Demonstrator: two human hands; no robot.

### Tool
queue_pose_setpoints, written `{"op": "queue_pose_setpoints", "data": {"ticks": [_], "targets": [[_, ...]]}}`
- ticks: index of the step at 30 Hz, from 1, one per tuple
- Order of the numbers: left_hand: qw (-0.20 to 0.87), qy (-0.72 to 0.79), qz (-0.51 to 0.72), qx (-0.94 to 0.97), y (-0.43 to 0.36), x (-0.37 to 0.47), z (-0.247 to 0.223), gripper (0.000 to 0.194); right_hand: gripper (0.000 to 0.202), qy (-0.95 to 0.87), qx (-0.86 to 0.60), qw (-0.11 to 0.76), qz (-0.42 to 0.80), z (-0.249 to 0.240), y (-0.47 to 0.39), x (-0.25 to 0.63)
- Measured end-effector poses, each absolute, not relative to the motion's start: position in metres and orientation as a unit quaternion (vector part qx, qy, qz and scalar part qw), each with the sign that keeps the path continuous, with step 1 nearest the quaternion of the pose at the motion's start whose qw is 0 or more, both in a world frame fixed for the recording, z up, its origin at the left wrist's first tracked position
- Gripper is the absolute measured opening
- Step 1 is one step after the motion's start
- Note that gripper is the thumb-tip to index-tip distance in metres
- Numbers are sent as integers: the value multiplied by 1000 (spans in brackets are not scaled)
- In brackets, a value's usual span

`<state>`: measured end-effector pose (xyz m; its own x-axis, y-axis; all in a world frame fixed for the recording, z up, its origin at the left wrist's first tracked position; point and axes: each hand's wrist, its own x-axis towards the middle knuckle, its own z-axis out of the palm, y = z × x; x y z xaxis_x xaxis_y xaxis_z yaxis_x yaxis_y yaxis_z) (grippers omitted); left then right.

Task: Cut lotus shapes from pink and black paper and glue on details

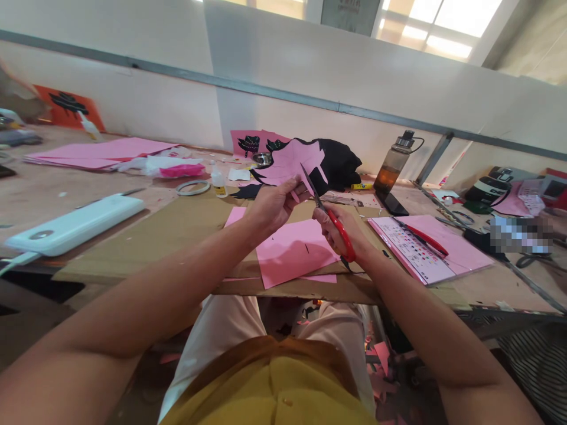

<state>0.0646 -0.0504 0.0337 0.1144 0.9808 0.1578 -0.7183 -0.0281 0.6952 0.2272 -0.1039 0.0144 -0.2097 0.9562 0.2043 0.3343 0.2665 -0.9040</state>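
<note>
My left hand (283,203) pinches the lower edge of a pink cut-out sheet (292,160), with black material showing along its edges. My right hand (342,227) is wrapped round the red handles of a pair of scissors (348,241). The scissor blades point up and away from me and lie against the right part of the pink cut-out. Whether the blades are parted cannot be made out. Below both hands, a flat pink sheet (292,254) with a small dark mark rests on brown cardboard (177,236).
A white lamp-like device (80,221) lies left. Near the wall are a glue bottle (218,182), a metal bowl (263,158), black fabric (343,162) and a drink bottle (393,162) beside a phone (393,204). To the right, a red-handled tool (427,239) tops printed pink sheets (465,242).
</note>
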Motion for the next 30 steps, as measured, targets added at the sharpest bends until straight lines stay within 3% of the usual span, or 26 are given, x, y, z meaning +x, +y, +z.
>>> {"op": "queue_pose_setpoints", "data": {"ticks": [17,24,30], "targets": [[660,214,637,335,-56,67,36,23,53,-702,-461,411,356,13,-102,230],[661,216,628,350,-47,57,37,7,45,-689,-477,409,363,12,-99,234],[652,248,634,335,-24,9,54,29,44,-721,-478,374,334,23,-102,239]]}}
